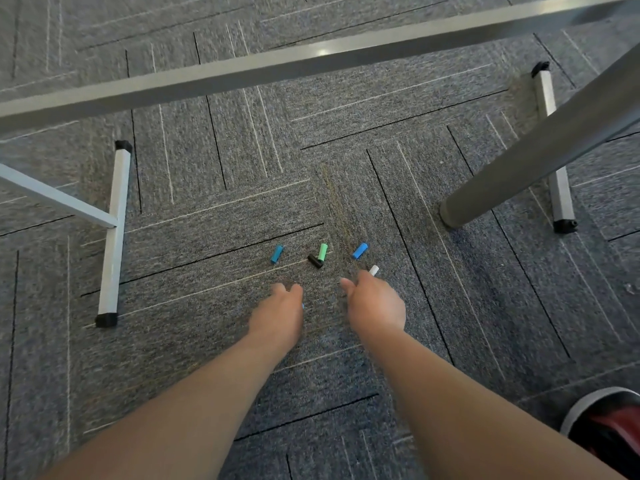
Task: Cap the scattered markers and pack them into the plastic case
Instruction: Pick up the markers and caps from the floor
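Observation:
Several marker caps lie on the carpet in front of my hands: a teal cap, a green cap touching a black cap, and a blue cap. My right hand is curled, palm down, and a short white piece sticks out past its fingers, apparently gripped. My left hand is also curled, palm down, just short of the black cap. A sliver of something blue shows at its inner edge; the rest is hidden. No plastic case or whole marker is in view.
Grey carpet tiles cover the floor. A metal crossbar runs across above. Table feet stand at the left and right, with a thick grey leg near the caps. A shoe shows at the bottom right.

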`<state>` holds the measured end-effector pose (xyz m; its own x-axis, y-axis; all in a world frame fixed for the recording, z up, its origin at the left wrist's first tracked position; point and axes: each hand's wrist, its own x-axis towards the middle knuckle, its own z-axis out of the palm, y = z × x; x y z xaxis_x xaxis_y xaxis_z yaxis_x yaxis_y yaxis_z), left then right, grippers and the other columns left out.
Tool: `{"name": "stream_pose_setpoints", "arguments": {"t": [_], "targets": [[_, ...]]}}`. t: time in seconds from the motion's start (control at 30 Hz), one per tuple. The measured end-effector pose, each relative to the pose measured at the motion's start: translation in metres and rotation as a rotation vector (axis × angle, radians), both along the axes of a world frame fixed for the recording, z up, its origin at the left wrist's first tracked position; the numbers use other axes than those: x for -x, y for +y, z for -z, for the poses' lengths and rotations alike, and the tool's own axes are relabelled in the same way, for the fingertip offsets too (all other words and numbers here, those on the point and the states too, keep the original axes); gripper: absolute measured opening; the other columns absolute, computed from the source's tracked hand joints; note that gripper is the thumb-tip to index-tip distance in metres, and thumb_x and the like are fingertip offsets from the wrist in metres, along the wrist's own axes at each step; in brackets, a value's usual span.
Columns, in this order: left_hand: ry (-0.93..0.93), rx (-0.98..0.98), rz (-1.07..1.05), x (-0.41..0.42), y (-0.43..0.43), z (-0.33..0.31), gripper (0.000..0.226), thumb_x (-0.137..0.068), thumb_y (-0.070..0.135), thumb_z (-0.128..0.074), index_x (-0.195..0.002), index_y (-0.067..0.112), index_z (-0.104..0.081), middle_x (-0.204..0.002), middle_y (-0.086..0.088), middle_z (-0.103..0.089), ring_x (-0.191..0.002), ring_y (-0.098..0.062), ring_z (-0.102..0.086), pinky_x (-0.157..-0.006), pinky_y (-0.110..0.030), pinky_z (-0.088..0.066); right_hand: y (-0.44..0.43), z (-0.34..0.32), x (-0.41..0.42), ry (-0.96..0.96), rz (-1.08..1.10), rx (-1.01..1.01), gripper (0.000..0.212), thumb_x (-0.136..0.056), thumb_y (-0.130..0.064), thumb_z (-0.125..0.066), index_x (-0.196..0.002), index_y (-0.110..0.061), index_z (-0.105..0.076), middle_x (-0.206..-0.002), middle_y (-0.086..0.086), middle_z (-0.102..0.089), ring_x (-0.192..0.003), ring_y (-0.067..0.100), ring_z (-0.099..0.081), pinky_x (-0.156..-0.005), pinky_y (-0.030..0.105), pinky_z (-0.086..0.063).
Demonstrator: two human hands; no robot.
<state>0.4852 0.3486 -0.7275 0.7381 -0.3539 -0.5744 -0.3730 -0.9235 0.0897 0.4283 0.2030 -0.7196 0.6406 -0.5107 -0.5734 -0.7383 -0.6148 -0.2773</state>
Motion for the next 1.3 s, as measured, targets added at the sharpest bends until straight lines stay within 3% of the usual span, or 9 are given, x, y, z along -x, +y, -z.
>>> {"name": "stream_pose_setpoints", "arguments": {"t": [0.13,0.3,0.43,0.73,0.9,0.97,1.07,1.2,1.3], "targets": [[-0.003,0.03,-0.076,0.0,-0.016,-0.002,0.039,-0.086,-0.004,-0.061,-0.12,0.009,-0.046,-0.11,-0.011,-0.051,-0.073,-0.017,-0.056,-0.058,-0.029,-0.048,-0.017,0.002,0.006,0.062,0.046,0.077,0.039,-0.104,-0.047,-0.035,-0.106,-0.015,-0.058,-0.076,-0.002,-0.058,-0.067,0.018,-0.058,-0.05,0.029,-0.039],[0.036,0.159,-0.184,0.001,-0.038,-0.007,0.01,-0.096,0.003,-0.05,-0.106,0.006,-0.05,-0.081,-0.001,-0.05,-0.064,-0.01,-0.047,-0.047,-0.022,-0.029,-0.032,0.005,0.009,0.088,0.047,0.083,0.018,-0.105,-0.029,-0.041,-0.108,-0.015,-0.053,-0.084,0.0,-0.061,-0.072,0.02,-0.06,-0.058,0.032,-0.049],[0.076,0.246,-0.214,-0.002,-0.047,-0.012,0.006,-0.1,0.011,-0.045,-0.105,0.012,-0.049,-0.08,-0.001,-0.055,-0.061,-0.012,-0.049,-0.046,-0.024,-0.031,-0.035,0.008,0.007,0.094,0.071,0.025,0.014,-0.103,-0.023,-0.044,-0.115,-0.014,-0.043,-0.097,0.004,-0.068,-0.079,0.023,-0.063,-0.056,0.033,-0.044],[0.121,0.278,-0.253,-0.012,-0.053,-0.011,0.015,-0.103,0.021,-0.039,-0.102,0.013,-0.051,-0.083,-0.006,-0.06,-0.06,-0.017,-0.048,-0.049,-0.031,-0.035,-0.03,0.006,-0.005,0.245,0.051,0.013,0.024,-0.102,-0.011,-0.042,-0.125,-0.007,-0.042,-0.109,0.008,-0.068,-0.09,0.025,-0.065,-0.064,0.035,-0.043],[0.134,0.261,-0.288,-0.017,-0.061,-0.016,0.014,-0.102,0.021,-0.041,-0.103,0.013,-0.052,-0.085,-0.004,-0.059,-0.061,-0.015,-0.048,-0.047,-0.027,-0.033,-0.033,0.009,-0.015,0.122,0.286,-0.054,0.02,-0.103,-0.014,-0.039,-0.121,-0.006,-0.042,-0.1,0.01,-0.066,-0.08,0.026,-0.059,-0.065,0.036,-0.045],[0.126,0.264,-0.296,-0.019,-0.064,-0.018,0.014,-0.102,0.021,-0.041,-0.104,0.012,-0.052,-0.085,-0.003,-0.059,-0.06,-0.014,-0.049,-0.047,-0.027,-0.033,-0.036,0.009,-0.02,0.091,0.224,-0.072,0.02,-0.1,-0.01,-0.043,-0.119,-0.003,-0.045,-0.095,0.011,-0.062,-0.081,0.027,-0.06,-0.066,0.036,-0.046],[0.109,0.278,-0.31,-0.023,-0.067,-0.019,0.012,-0.101,0.018,-0.042,-0.102,0.011,-0.053,-0.082,-0.003,-0.059,-0.059,-0.014,-0.049,-0.046,-0.027,-0.033,-0.038,0.007,-0.027,0.086,0.142,-0.083,0.022,-0.098,-0.011,-0.043,-0.116,-0.003,-0.055,-0.11,0.015,-0.062,-0.1,0.032,-0.061,-0.077,0.037,-0.048],[0.102,0.276,-0.356,-0.029,-0.067,-0.02,0.009,-0.1,0.017,-0.045,-0.099,0.012,-0.052,-0.082,-0.004,-0.06,-0.058,-0.014,-0.048,-0.046,-0.027,-0.032,-0.036,0.009,-0.032,0.188,0.169,-0.083,0.033,-0.101,-0.007,-0.04,-0.133,0.0,-0.043,-0.082,0.006,-0.053,-0.067,0.022,-0.051,-0.06,0.035,-0.04],[0.072,0.266,-0.404,-0.037,-0.066,-0.019,0.011,-0.101,0.023,-0.047,-0.095,0.015,-0.052,-0.077,-0.002,-0.06,-0.056,-0.014,-0.048,-0.046,-0.028,-0.031,-0.034,0.012,-0.034,0.217,0.193,-0.05,0.03,-0.1,-0.007,-0.041,-0.13,-0.002,-0.043,-0.087,0.008,-0.061,-0.068,0.022,-0.052,-0.058,0.034,-0.04]]}}
